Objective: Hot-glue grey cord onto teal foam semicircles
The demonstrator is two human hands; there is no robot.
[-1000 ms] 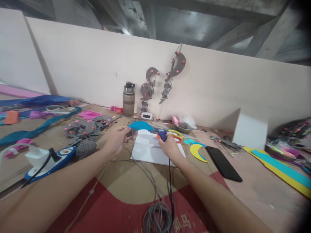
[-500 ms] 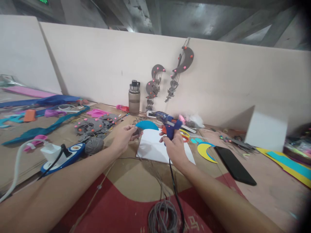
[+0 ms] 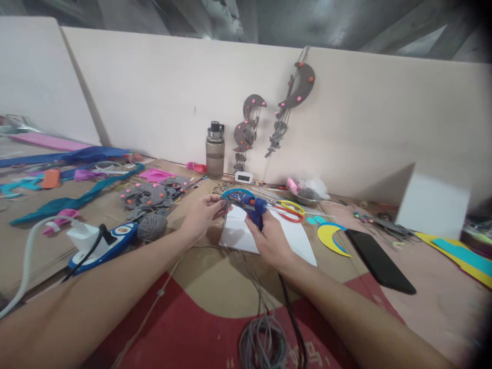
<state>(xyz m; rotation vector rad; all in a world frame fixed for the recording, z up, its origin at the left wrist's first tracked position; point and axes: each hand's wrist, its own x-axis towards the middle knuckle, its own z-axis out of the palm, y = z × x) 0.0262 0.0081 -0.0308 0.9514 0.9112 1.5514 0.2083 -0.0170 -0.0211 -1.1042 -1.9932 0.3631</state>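
The right hand [image 3: 272, 242] grips the glue gun [image 3: 257, 208]; the left hand [image 3: 200, 217] pinches a gray bit [image 3: 226, 207]. Best squeeze gently, fingers off the maybe-hot tip.

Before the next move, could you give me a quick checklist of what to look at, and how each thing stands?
1. Right hand holding the blue glue gun: ok, its grip is around the handle.
2. Left hand holding the small dark piece: ok, between fingertips.
3. Left fingertips well away from the nozzle: not ok, they look very close.
4. Nozzle cool enough to touch: cannot tell.
5. Bottle upright, away from both hands: ok.
6. Scissors out of both hands: ok.
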